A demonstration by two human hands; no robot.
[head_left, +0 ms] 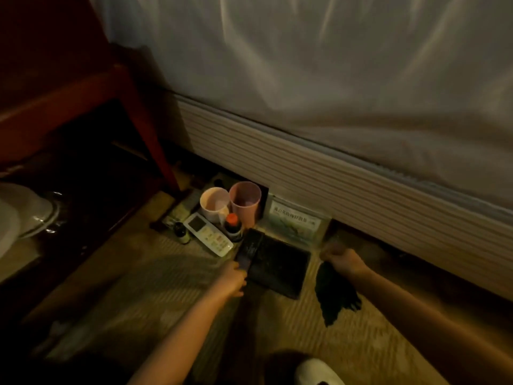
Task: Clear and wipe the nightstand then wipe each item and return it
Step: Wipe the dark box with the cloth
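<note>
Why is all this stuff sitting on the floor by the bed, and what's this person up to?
A person is crouched over items set on the floor beside the bed. Their left hand grips a dark, slim object lying by a dark flat square item. Their right hand holds a dark cloth that hangs down. Two cups, a white remote and small bottles stand untouched nearby. The red wooden nightstand is to the left.

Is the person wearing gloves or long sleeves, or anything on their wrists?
No gloves: both the left hand and the right hand are bare. No sleeves show either; both forearms are uncovered all the way to the bottom of the picture. I see no watch, bracelet or ring, though the dim, blurry light could hide something small.
</note>
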